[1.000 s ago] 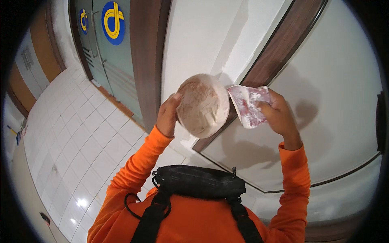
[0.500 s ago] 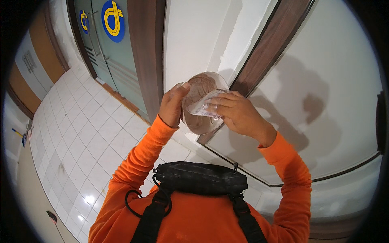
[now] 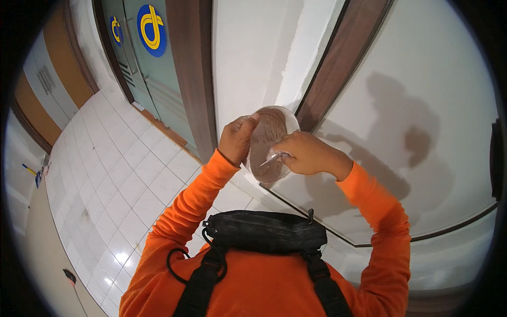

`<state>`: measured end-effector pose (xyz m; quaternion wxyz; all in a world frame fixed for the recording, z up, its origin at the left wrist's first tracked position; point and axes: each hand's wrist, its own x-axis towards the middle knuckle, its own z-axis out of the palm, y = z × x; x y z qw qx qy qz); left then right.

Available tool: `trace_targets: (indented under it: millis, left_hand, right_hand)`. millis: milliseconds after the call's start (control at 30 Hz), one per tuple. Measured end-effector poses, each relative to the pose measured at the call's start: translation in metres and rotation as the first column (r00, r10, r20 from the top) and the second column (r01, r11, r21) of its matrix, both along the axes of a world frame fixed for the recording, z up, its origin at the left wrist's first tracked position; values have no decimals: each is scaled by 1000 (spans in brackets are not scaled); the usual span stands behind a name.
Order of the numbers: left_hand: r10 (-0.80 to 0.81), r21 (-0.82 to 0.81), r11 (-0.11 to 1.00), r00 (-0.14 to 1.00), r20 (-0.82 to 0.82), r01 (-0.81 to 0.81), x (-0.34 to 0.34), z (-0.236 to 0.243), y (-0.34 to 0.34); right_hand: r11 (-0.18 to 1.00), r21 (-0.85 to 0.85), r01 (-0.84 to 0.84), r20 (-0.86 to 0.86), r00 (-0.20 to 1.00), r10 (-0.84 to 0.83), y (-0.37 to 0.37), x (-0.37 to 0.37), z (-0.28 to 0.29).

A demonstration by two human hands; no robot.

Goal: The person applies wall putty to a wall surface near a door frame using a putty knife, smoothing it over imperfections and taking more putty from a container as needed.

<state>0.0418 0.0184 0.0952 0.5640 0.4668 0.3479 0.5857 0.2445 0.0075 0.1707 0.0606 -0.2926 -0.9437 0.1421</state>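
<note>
A round, pale tub (image 3: 289,117) smeared inside with brownish-grey paste (image 3: 264,138) is held up before my chest, its opening toward me. My left hand (image 3: 236,139) grips its left side, thumb over the rim, the other fingers hidden behind the wall. Inside the lower right of the opening, my right hand (image 3: 310,153) is closed on a thin whitish flat scraper (image 3: 270,159), seen nearly edge-on. Its edge points down and left against or just over the paste; I cannot tell if it touches.
A white wall (image 3: 253,58) with patchy finish stands ahead, and a brown wood frame (image 3: 338,68) borders a white panel (image 3: 391,174) on the right. Frosted glass doors (image 3: 150,79) are at left over white floor tiles (image 3: 116,174). A black pouch (image 3: 266,231) hangs across my chest.
My right hand has turned over and moved slightly down, so the scraper, earlier showing its broad face, now appears edge-on. The tub has shifted a little down and right, with my left hand still on it.
</note>
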Motion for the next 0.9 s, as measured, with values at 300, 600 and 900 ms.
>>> trace_targets:
  millis: [300,600,900]
  left_hand:
    - [74,46,997,981,-181,-66,21,30,-16]
    - [178,164,969,982,65,-187,38,54,-10]
    - [212,363,923,959,-190,-132,46,68,1]
  right_hand:
    - [987,-109,116,-116,985,-129,5,35,20]
    - [921,-363,140,-778,498,-382,6,86,8]
    - [919,384,93,-230,973,-3,2,82,32]
